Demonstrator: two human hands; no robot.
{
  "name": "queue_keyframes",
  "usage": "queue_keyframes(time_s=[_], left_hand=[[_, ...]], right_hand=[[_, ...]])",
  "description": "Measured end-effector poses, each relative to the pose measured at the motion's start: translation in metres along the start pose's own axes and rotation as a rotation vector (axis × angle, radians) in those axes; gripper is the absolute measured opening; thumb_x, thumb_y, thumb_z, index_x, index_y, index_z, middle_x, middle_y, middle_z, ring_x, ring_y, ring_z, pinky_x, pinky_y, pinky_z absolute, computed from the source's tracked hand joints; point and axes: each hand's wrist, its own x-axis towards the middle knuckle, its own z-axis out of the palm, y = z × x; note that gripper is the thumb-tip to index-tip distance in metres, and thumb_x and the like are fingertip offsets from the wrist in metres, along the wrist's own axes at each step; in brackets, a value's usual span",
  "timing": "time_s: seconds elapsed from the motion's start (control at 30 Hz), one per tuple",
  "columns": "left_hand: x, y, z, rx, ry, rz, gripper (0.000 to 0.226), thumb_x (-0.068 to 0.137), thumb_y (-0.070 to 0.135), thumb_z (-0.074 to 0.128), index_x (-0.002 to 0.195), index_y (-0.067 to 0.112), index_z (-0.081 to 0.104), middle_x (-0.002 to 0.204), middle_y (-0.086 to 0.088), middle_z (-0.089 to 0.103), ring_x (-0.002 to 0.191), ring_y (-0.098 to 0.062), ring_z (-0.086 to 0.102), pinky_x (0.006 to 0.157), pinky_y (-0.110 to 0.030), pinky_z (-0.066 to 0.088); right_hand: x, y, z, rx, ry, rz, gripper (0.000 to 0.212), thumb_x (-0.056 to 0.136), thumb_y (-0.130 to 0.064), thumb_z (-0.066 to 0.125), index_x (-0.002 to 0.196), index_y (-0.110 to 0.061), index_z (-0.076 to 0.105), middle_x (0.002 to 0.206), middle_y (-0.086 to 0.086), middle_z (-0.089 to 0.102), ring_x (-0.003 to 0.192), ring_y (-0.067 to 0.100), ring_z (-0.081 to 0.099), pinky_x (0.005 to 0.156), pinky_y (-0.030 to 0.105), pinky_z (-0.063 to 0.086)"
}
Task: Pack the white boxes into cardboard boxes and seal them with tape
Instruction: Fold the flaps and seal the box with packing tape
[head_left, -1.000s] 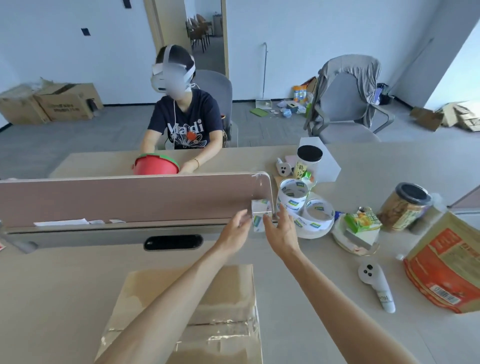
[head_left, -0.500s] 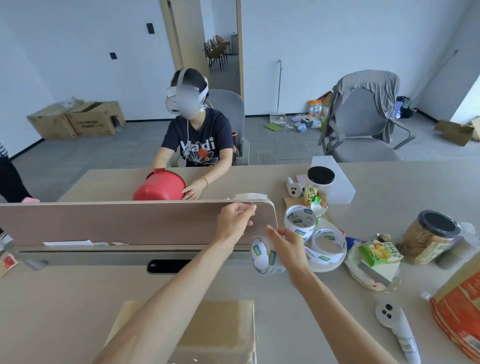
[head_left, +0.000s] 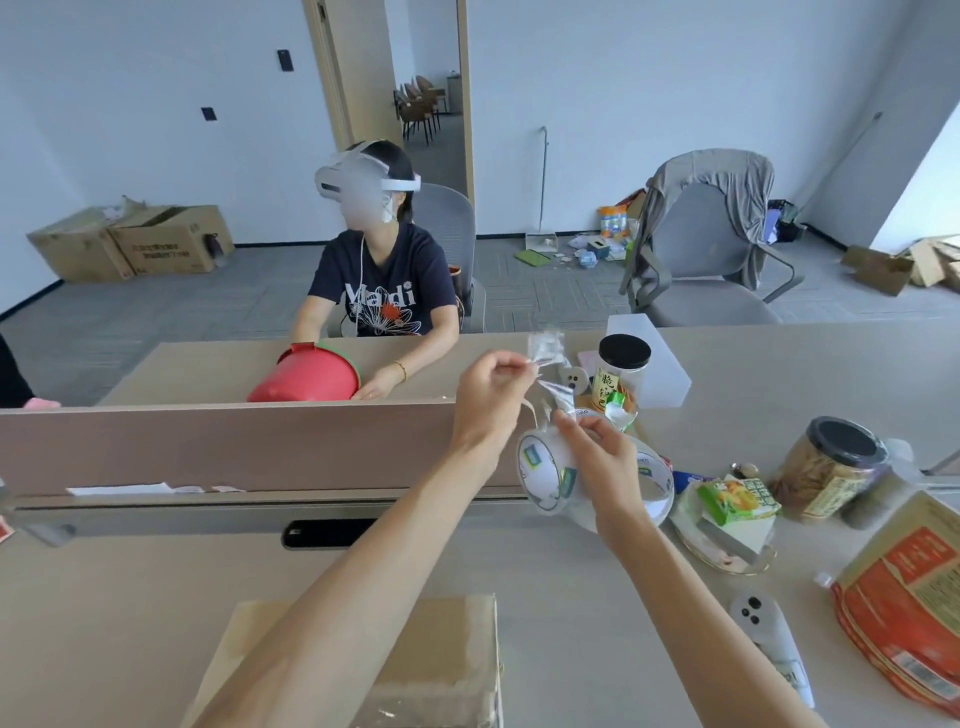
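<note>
A cardboard box (head_left: 441, 654) lies on the desk right below me, its top partly covered by shiny clear tape and crossed by my left forearm. My right hand (head_left: 602, 467) holds a roll of clear tape (head_left: 540, 475) with blue-green labels, raised above the desk. My left hand (head_left: 488, 395) pinches the crumpled free end of the tape (head_left: 548, 358), pulled up and away from the roll. No white boxes for packing can be made out.
A pink desk divider (head_left: 234, 447) runs across in front. More tape rolls (head_left: 657, 478), two jars (head_left: 621, 371), snack packets (head_left: 735, 499), a red bag (head_left: 914, 618) and a white controller (head_left: 774, 644) crowd the right side. A person sits opposite with a red bucket (head_left: 306, 376).
Both hands lifted a tape roll from the stack by the divider. My left hand has peeled the tape end upward, and my view has tilted up, showing less of the box.
</note>
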Motion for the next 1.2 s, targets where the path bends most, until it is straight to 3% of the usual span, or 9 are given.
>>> queue_keyframes(time_s=[0.1,0.23,0.43,0.63,0.7,0.77,0.9,1.1,1.2], left_hand=[[-0.011,-0.008,-0.03,-0.067,0.023,-0.119,0.01,0.086,0.018,0.067,0.082,0.023,0.059,0.069,0.017,0.063,0.057,0.002,0.048,0.047,-0.019,0.036],[-0.03,-0.019,-0.077,-0.137,0.092,-0.184,0.014,0.087,0.018,0.065,0.081,0.024,0.054,0.074,0.01,0.057,0.062,-0.004,0.047,0.046,-0.02,0.037],[-0.075,-0.038,-0.177,-0.186,0.21,-0.26,0.016,0.086,0.018,0.066,0.081,0.023,0.052,0.079,0.007,0.061,0.064,-0.006,0.054,0.044,-0.021,0.037],[-0.141,-0.084,-0.296,-0.338,0.401,-0.428,0.026,0.081,0.013,0.073,0.093,0.017,0.05,0.079,-0.001,0.058,0.07,-0.011,0.053,0.042,-0.022,0.035],[-0.161,-0.098,-0.326,-0.373,0.434,-0.484,0.024,0.081,0.011,0.072,0.094,0.019,0.053,0.078,-0.001,0.057,0.069,-0.011,0.052,0.044,-0.022,0.035],[-0.179,-0.108,-0.35,-0.36,0.424,-0.523,0.018,0.083,0.014,0.07,0.096,0.023,0.06,0.079,0.002,0.058,0.071,-0.01,0.053,0.048,-0.022,0.037],[-0.208,-0.126,-0.385,-0.3,0.374,-0.545,0.005,0.085,0.02,0.068,0.087,0.024,0.066,0.079,0.006,0.062,0.072,-0.007,0.054,0.053,-0.021,0.04],[-0.22,-0.149,-0.401,-0.243,0.318,-0.586,0.012,0.086,0.024,0.068,0.096,0.019,0.069,0.084,0.006,0.066,0.068,-0.006,0.055,0.046,-0.019,0.041],[-0.221,-0.159,-0.399,-0.27,0.299,-0.619,0.012,0.086,0.022,0.067,0.097,0.017,0.068,0.086,0.004,0.065,0.063,-0.009,0.045,0.042,-0.018,0.03]], right_hand=[[-0.011,-0.007,0.007,-0.087,-0.088,-0.065,0.012,0.088,-0.026,0.072,0.082,-0.015,0.068,0.075,-0.001,0.07,0.069,0.012,0.062,0.069,0.028,0.05],[-0.035,-0.008,0.039,-0.298,-0.175,-0.105,0.013,0.087,-0.027,0.072,0.087,-0.015,0.067,0.065,-0.012,0.07,0.061,0.003,0.059,0.062,0.021,0.047],[-0.089,0.001,0.106,-0.367,-0.339,-0.051,0.016,0.084,-0.028,0.076,0.085,-0.012,0.071,0.075,0.002,0.074,0.07,0.013,0.066,0.071,0.032,0.054],[-0.165,0.034,0.178,-0.523,-0.6,-0.046,0.018,0.086,-0.03,0.073,0.103,-0.024,0.073,0.066,-0.018,0.064,0.062,-0.004,0.057,0.064,0.012,0.045],[-0.181,0.047,0.196,-0.6,-0.653,-0.066,0.019,0.086,-0.032,0.073,0.105,-0.028,0.071,0.06,-0.024,0.059,0.062,-0.004,0.055,0.064,0.012,0.042],[-0.193,0.057,0.212,-0.709,-0.68,-0.084,0.015,0.084,-0.037,0.074,0.097,-0.029,0.071,0.066,-0.017,0.061,0.066,0.002,0.057,0.065,0.018,0.045],[-0.209,0.071,0.233,-0.938,-0.74,-0.067,0.021,0.082,-0.038,0.076,0.086,-0.023,0.062,0.061,-0.012,0.046,0.053,0.001,0.046,0.05,0.016,0.032],[-0.209,0.079,0.245,-1.096,-0.782,-0.131,0.023,0.082,-0.038,0.076,0.087,-0.024,0.059,0.061,-0.009,0.05,0.05,0.001,0.045,0.053,0.02,0.034],[-0.207,0.085,0.242,-1.119,-0.738,-0.133,0.023,0.081,-0.043,0.074,0.083,-0.027,0.058,0.055,-0.008,0.049,0.05,0.008,0.046,0.057,0.026,0.035]])
